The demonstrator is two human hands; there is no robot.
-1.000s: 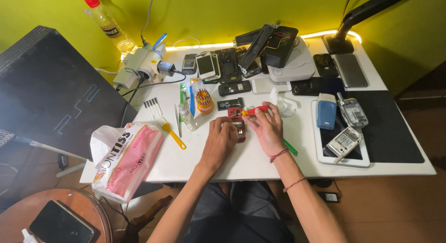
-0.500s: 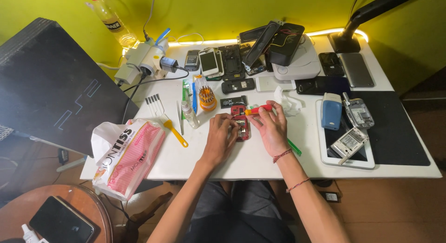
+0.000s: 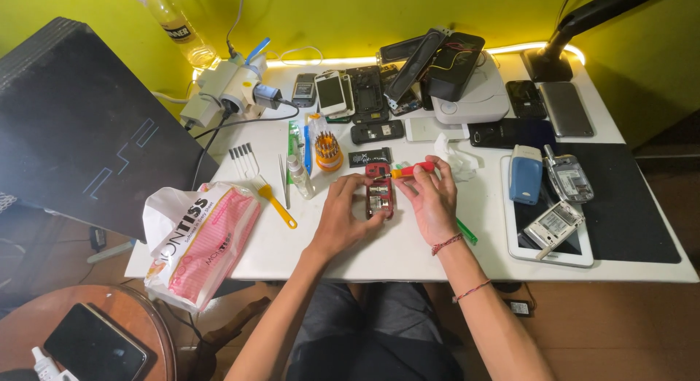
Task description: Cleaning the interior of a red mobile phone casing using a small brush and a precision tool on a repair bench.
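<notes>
A small red phone (image 3: 379, 193) with its back cover off lies on the white table (image 3: 408, 242). My left hand (image 3: 341, 217) holds its left side, fingers curled on the edge. My right hand (image 3: 433, 199) grips a red and yellow screwdriver (image 3: 410, 171), held sideways with its tip over the top of the phone. A green tool (image 3: 467, 231) pokes out from under my right wrist.
Several phones and phone parts (image 3: 364, 104) lie at the back by a white box (image 3: 474, 96). A round orange bit holder (image 3: 329, 152), tweezers, a yellow brush (image 3: 270, 195), a pink plastic bag (image 3: 200, 239), a white tablet (image 3: 554, 231) and a black mat (image 3: 627, 199) surround the hands.
The view has shifted slightly. Both hands stay on the red phone, with the screwdriver still at its top end.
</notes>
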